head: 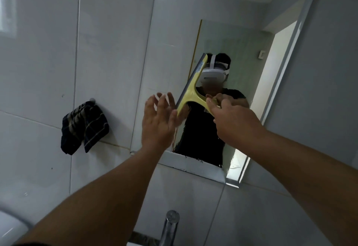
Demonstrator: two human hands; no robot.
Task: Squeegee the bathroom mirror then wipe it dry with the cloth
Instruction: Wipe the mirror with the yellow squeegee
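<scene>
- Two bare hands of mine are raised in front of the bathroom mirror (222, 13), whose frame tilts across the white tiled wall (48, 61).
- My right hand (235, 121) pinches the handle of the yellow squeegee (190, 92), thumb and fingers closed round it; the handle end is hidden inside my grip.
- Its grey blade runs slantwise, upper end far and right, lower end near my left hand (157, 121); I cannot tell if the blade edge touches the glass.
- My left hand is open, fingers spread and slightly curled, holding nothing; its fingertips sit just beside the lower end of the blade, over the left part of the mirror.
- Left of the blade, a strip of glass lies open up to the mirror's left edge; above the blade, much of the mirror stands clear up to its top edge.
- Below my hands, the mirror's bottom edge meets the tile, its pale border running down to the right corner.
- On the left wall, well apart from the mirror, the dark checked cloth (84, 127) hangs bunched from a small hook, untouched.
- Near and low, a chrome tap (170, 226) rises between my forearms, and a white basin rim (10, 228) shows at the far-left corner.
</scene>
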